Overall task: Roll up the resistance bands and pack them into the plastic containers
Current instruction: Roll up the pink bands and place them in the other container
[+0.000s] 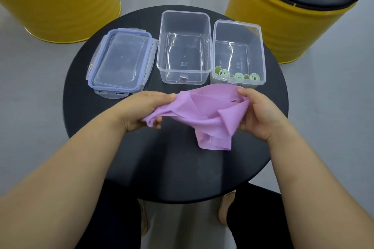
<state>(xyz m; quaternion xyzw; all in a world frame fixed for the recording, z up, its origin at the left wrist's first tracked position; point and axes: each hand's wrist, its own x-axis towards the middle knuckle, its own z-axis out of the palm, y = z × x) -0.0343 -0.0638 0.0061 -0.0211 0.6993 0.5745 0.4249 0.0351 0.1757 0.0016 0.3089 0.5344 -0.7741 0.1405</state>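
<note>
**Purple Band Held Above Table: Current State**

The purple resistance band (202, 111) is unrolled and crumpled. It hangs between both hands above the near half of the round black table (162, 163), with one loose end drooping towards the table top.

The left hand (139, 111) holds the band's left end. Its grip is clamped on the band, thumb on top. The fingertips beneath are partly covered by the material.

The right hand (261, 115) holds the right end. Its grip is also clamped on the band, and most of its fingers are hidden behind the folds.

Three clear plastic items stand in a row at the far side of the table:

- Left: a blue-sealed lid (121, 60). Whether a second lid lies under it cannot be determined.
- Middle: an open container (183, 70). The marking on its base is too small to read.
- Right: an open container (261, 50) holding the green rolled bands (238, 76) at its near end. The wall blurs them, so their number is unclear.

Two yellow drum stools (60, 6) stand beyond the table, both cut off by the frame edge.
</note>
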